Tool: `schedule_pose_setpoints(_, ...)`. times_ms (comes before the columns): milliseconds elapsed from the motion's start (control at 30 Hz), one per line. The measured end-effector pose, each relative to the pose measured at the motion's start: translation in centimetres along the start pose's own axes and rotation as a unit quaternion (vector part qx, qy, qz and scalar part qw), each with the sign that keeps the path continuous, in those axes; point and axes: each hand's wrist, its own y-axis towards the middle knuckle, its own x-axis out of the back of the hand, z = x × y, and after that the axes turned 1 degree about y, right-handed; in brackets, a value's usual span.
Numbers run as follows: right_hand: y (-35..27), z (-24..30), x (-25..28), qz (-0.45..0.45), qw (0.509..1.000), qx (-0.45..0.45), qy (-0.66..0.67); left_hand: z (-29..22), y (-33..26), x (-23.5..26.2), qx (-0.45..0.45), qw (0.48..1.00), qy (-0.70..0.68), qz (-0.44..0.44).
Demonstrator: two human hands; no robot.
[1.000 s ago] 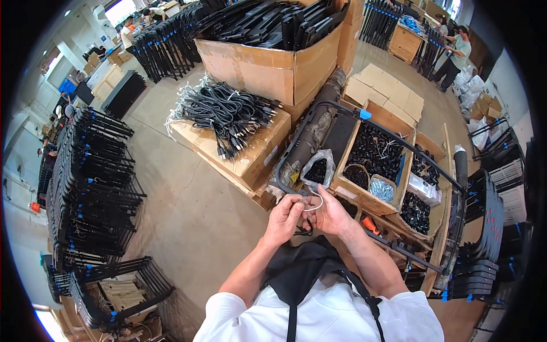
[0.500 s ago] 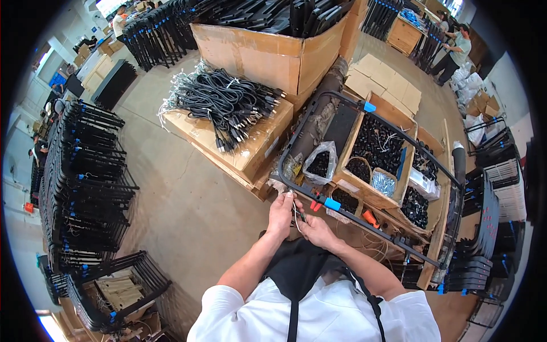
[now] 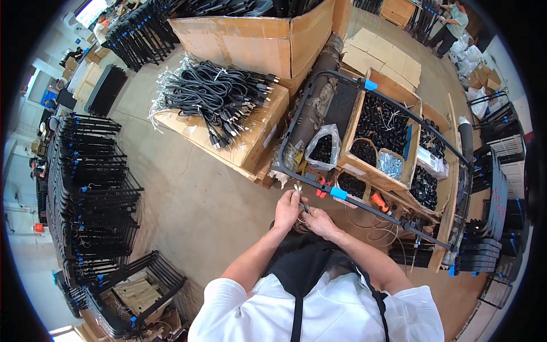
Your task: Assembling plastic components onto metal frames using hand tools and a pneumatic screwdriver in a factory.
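Note:
My left hand (image 3: 288,210) is closed, its thumb and fingers pinching a thin wired cable (image 3: 299,196) whose pale end sticks up past the fingertips. Beside it my right hand (image 3: 320,221) is closed too, on a dark and greenish stretch of what looks like the same cable; its lower run is hidden by the hands. Just beyond both hands lies a rounded black tubular frame (image 3: 319,184) with a blue clip (image 3: 338,194) on its near bar. Small red pieces (image 3: 322,187) sit by that bar. The hands are apart from the frame.
Under the frame, a wooden tray (image 3: 370,178) holds black parts and silver screws (image 3: 390,165). An orange-handled tool (image 3: 380,202) lies near the bench edge. Bundled black cables (image 3: 216,94) top a carton (image 3: 250,154) at the left. Racked black frames (image 3: 94,194) stand further left.
The view has shifted slightly. My hands have drawn a little back from the frame's near bar, and the cable's pale end now shows above my left fingertips.

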Motion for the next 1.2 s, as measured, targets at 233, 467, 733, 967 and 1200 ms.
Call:
schedule_pose_setpoints(233, 1.4, -1.0, -0.9, -0.001, 0.999, 0.001, 0.054, -0.2, 0.5, 0.9, -0.061, 0.989, 0.135, 0.017)
schedule_pose_setpoints(467, 1.1, -0.7, -1.9, 0.044, 0.982, 0.015, 0.185, -0.3, 1.8, 0.1, 0.059, 0.985, -0.161, 0.012)
schedule_pose_setpoints(733, 0.4, -3.0, -2.6, 0.067, 0.964, 0.111, 0.231, 0.6, 2.4, -0.4, 0.042, 0.979, -0.199, 0.033)
schedule_pose_setpoints(967, 0.8, -3.6, -2.4, 0.018, 0.967, 0.089, 0.237, 0.6, 3.0, 0.7, 0.028, 0.990, -0.133, 0.044)
schedule_pose_setpoints(1200, 0.7, -3.1, -2.9, -0.016, 0.977, 0.065, 0.204, -0.7, 3.3, 1.0, 0.025, 0.993, -0.060, 0.096)
